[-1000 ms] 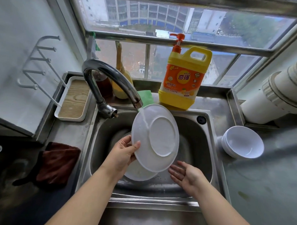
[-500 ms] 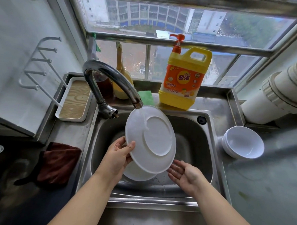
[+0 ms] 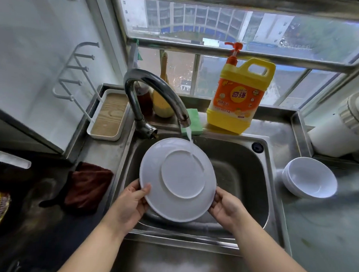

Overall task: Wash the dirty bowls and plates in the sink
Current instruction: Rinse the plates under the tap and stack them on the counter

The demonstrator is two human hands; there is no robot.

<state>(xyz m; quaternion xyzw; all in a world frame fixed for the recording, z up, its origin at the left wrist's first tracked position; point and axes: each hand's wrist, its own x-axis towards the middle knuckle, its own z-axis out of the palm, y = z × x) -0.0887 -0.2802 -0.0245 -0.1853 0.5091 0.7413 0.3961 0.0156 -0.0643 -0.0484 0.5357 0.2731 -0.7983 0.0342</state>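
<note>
Rinse step: left hand point(image 3: 132, 200) and right hand point(image 3: 225, 205) grip plate point(image 3: 177, 179) edges, underside under tap stream point(image 3: 189, 140) over sink point(image 3: 265, 185); next, flip likely.

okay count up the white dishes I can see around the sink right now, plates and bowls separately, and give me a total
Plates: 1, the white plate gripped by the left hand and right hand under the faucet stream.
Bowls: at least 2, the stacked bowls on the counter right of the sink.
Total: 3 visible.

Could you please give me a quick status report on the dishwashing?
Both hands, left hand and right hand, grip white plate. Underside under faucet stream. Nothing in the way.
</note>
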